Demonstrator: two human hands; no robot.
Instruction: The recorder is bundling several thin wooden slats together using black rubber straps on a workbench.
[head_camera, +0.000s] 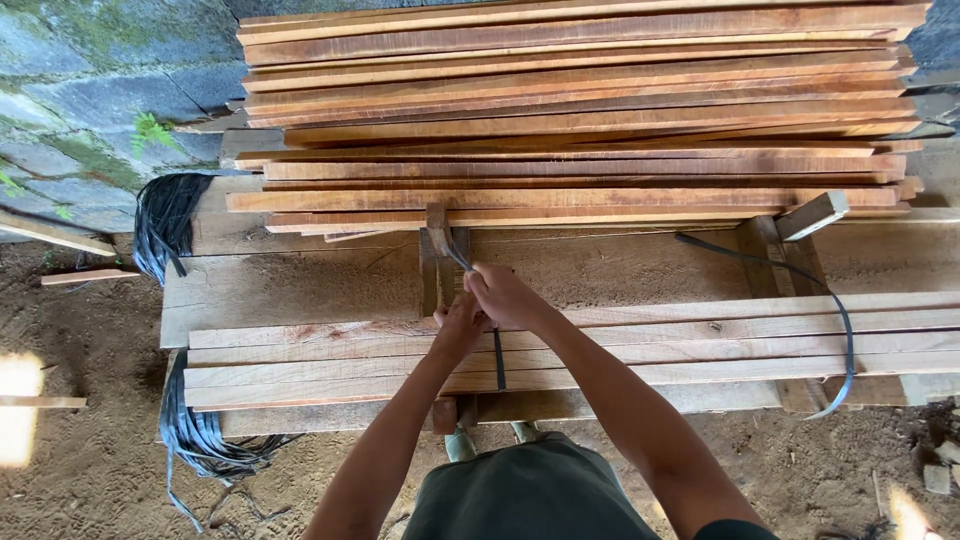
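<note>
Both my hands meet over a low bundle of thin wooden slats (700, 350) lying across a wooden bench. My right hand (505, 295) grips the upper part of a black plastic strap (498, 360) that runs down over the slats. My left hand (458, 325) pinches the same strap just below and left of the right hand. The strap's far end passes up toward a short wooden upright (437, 235) behind the bundle.
A tall stack of long planks (580, 110) fills the back. A second black strap (835, 320) loops over the slats at right. Bunches of black straps hang at the left (165, 225) and lower left (200, 440). Dirt ground and a stone wall (70, 110) surround the bench.
</note>
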